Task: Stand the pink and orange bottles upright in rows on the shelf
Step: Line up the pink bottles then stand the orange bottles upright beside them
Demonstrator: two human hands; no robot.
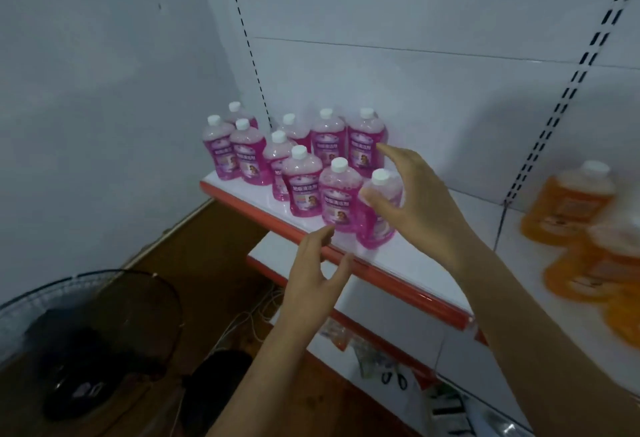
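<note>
Head-worn wide-angle view, forward and down, close above shelf (pixel 398 256) and hands.

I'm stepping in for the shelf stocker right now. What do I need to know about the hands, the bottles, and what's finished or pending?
Left hand: open, holding nothing, hovering by the shelf's red front edge.
Right hand: fingers spread and curved beside the nearest pink bottle; thumb at its shoulder, but a real grip can't be confirmed.
Done: ten pink bottles stand upright at the shelf's left end, in loose rows.
Left: tidy the pink rows, then sort the orange bottles on the right; they are blurred, so their arrangement is unclear.
</note>
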